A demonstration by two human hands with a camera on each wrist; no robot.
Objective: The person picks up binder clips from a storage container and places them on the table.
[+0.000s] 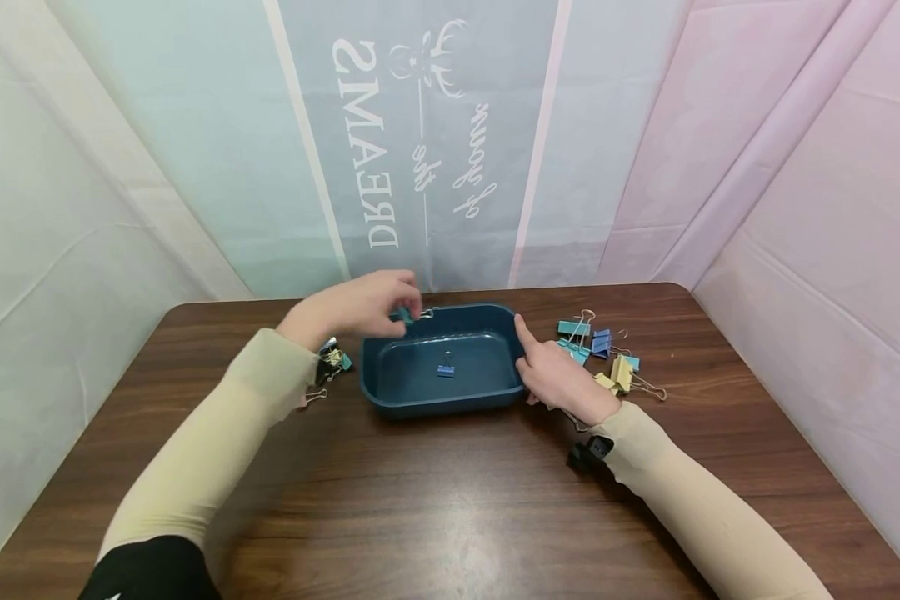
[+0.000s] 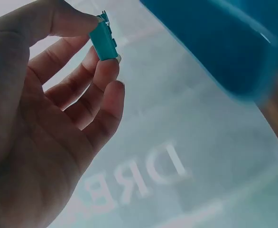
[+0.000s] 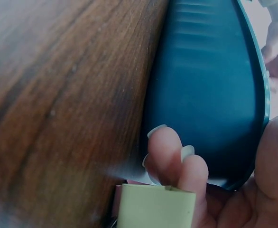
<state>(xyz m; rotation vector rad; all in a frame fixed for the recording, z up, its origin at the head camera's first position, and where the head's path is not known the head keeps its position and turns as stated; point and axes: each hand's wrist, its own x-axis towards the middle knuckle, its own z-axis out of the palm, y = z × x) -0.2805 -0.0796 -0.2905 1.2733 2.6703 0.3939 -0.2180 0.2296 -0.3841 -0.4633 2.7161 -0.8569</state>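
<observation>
In my left hand [image 1: 363, 304], thumb and fingertips pinch a teal binder clip [image 2: 103, 42] above the back left rim of the blue tray [image 1: 420, 408]. A small blue binder clip [image 1: 446, 370] lies on the tray's floor. My right hand [image 1: 558, 375] rests at the tray's right end, with its index finger stretched along the rim. Its other fingertips [image 3: 165, 147] touch the outer wall, bent. Close to these fingers, a pale yellow binder clip [image 3: 155, 206] shows at the bottom of the right wrist view.
Right of the tray lie several loose clips, among them a teal clip [image 1: 573, 327], a blue clip [image 1: 602, 342] and a yellow clip [image 1: 622, 373]. More clips [image 1: 335, 358] sit left of the tray, partly behind my left wrist. A printed curtain [image 1: 450, 167] hangs behind the brown table [image 1: 390, 500].
</observation>
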